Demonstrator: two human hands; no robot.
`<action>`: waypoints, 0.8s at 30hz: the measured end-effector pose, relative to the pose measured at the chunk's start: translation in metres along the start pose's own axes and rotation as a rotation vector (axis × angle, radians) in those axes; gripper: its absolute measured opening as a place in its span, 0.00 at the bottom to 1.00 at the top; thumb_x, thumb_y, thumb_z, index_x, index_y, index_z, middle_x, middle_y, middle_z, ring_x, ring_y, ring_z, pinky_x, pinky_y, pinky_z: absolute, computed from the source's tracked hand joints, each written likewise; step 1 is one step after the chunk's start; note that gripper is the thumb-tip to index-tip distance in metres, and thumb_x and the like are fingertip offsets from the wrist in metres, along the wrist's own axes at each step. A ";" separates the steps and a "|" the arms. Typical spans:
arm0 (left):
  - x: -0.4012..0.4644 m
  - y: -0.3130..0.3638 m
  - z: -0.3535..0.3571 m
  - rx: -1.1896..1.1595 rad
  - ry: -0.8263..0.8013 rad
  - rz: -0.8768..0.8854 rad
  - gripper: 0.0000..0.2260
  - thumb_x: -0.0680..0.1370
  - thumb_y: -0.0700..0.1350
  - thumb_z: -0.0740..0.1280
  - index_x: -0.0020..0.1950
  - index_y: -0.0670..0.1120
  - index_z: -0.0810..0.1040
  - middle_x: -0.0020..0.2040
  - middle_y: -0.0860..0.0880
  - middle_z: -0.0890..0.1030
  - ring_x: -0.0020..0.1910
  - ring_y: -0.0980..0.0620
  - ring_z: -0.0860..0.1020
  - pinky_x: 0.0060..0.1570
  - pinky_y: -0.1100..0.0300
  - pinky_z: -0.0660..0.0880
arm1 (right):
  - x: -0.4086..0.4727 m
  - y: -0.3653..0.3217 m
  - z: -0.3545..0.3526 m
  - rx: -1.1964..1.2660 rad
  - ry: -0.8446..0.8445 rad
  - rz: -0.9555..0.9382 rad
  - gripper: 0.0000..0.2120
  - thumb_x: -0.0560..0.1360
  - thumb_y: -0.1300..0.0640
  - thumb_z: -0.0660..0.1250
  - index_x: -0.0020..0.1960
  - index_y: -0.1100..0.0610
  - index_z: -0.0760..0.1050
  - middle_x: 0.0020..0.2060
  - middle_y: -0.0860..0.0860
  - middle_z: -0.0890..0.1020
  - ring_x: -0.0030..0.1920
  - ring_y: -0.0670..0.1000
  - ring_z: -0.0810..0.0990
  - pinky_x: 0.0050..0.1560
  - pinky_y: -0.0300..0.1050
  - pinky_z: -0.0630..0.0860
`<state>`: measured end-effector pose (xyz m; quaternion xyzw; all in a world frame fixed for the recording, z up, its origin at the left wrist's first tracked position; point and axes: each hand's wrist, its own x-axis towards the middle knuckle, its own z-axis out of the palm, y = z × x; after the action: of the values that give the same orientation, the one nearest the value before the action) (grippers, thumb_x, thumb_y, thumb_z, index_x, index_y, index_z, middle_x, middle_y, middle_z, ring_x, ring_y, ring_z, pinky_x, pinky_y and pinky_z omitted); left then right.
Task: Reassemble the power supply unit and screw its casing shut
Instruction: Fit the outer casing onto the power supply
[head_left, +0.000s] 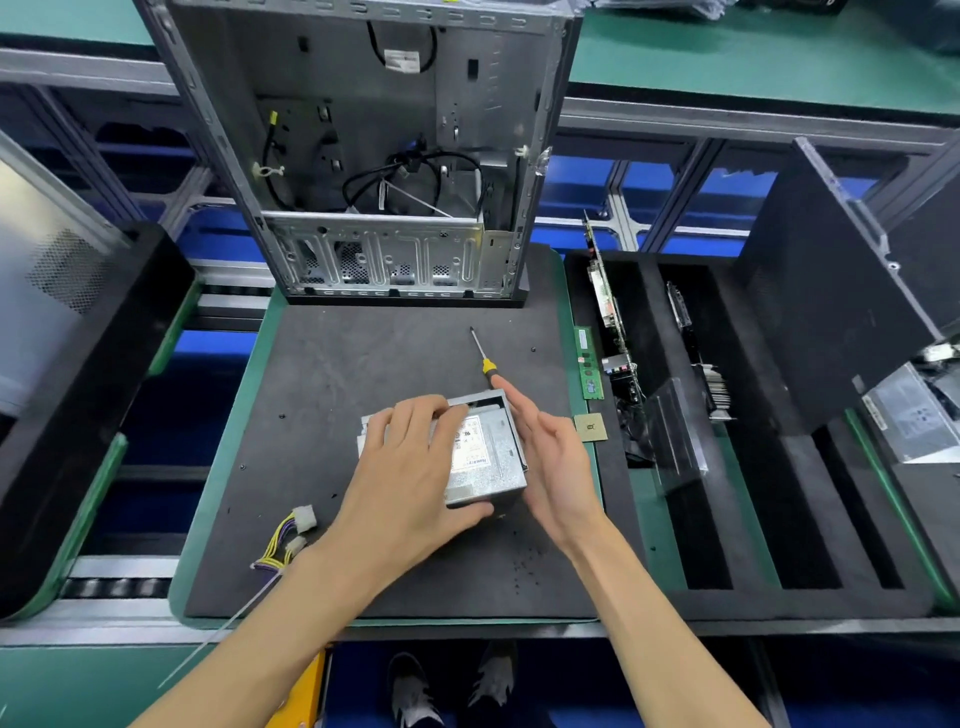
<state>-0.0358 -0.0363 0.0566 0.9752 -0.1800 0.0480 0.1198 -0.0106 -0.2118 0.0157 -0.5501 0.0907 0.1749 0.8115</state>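
Observation:
The silver power supply unit (485, 457) with a white label lies on the black foam mat (363, 374). My left hand (415, 462) lies on top of its cover, fingers spread across the top and thumb at the near edge. My right hand (550, 457) is held flat against its right side, fingers straight. Its yellow and purple cable bundle (288, 543) with white plugs trails to the left. A screwdriver (480, 356) with a yellow and black handle lies just beyond the unit.
An open grey computer case (374, 156) stands at the mat's far edge. A black slotted foam tray (753, 467) on the right holds circuit cards, a green memory stick (589, 364) and a processor chip (590, 427). Several small screws dot the mat.

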 end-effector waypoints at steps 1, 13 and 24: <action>0.001 0.001 0.001 0.002 0.003 -0.008 0.42 0.61 0.65 0.79 0.66 0.42 0.76 0.61 0.44 0.76 0.59 0.43 0.72 0.59 0.51 0.62 | 0.001 0.000 0.000 0.005 0.003 0.000 0.26 0.86 0.53 0.43 0.75 0.51 0.72 0.72 0.51 0.77 0.74 0.50 0.72 0.78 0.55 0.63; 0.021 0.001 0.003 -0.097 -0.005 0.005 0.39 0.56 0.69 0.69 0.57 0.43 0.74 0.51 0.48 0.71 0.48 0.45 0.68 0.49 0.53 0.62 | 0.006 0.006 0.001 0.033 0.036 0.016 0.24 0.86 0.53 0.44 0.71 0.49 0.76 0.68 0.50 0.80 0.69 0.48 0.76 0.67 0.44 0.71; 0.024 -0.002 0.004 -0.122 0.002 -0.002 0.39 0.56 0.70 0.69 0.58 0.45 0.74 0.51 0.49 0.70 0.49 0.47 0.68 0.50 0.53 0.62 | 0.001 0.003 0.010 -0.157 0.009 -0.053 0.23 0.78 0.44 0.56 0.71 0.48 0.73 0.65 0.52 0.81 0.61 0.46 0.80 0.61 0.43 0.75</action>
<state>-0.0127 -0.0432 0.0552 0.9662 -0.1813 0.0380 0.1792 -0.0109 -0.2016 0.0166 -0.6151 0.0658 0.1575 0.7697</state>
